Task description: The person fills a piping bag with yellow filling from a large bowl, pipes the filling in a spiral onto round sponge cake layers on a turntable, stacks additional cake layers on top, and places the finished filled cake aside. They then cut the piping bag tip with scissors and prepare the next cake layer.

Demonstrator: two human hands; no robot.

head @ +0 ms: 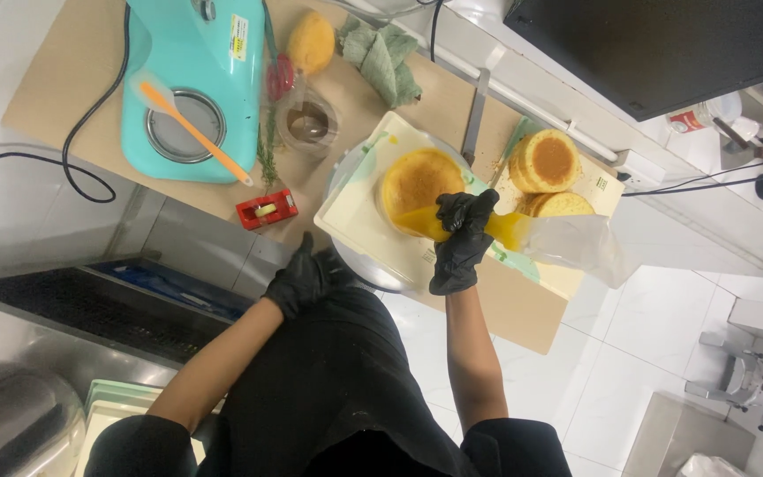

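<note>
A round golden sponge cake layer (417, 183) lies on a cream square board (355, 221) set on a metal turntable (373, 276). My right hand (461, 243), in a black glove, grips a clear piping bag (558, 240) filled with yellow cream, its tip squeezing yellow cream onto the cake's near edge. My left hand (308, 276), also gloved in black, rests on the turntable's near left rim, fingers spread, holding nothing. More sponge layers (547, 163) are stacked to the right of the board.
A turquoise machine (200, 84) with an orange spatula (192, 128) lies at the left on the brown counter. Near it are a small red tape dispenser (267, 208), a glass jar (309, 124), a green cloth (381, 57) and a knife (476, 115). White floor tiles lie to the right.
</note>
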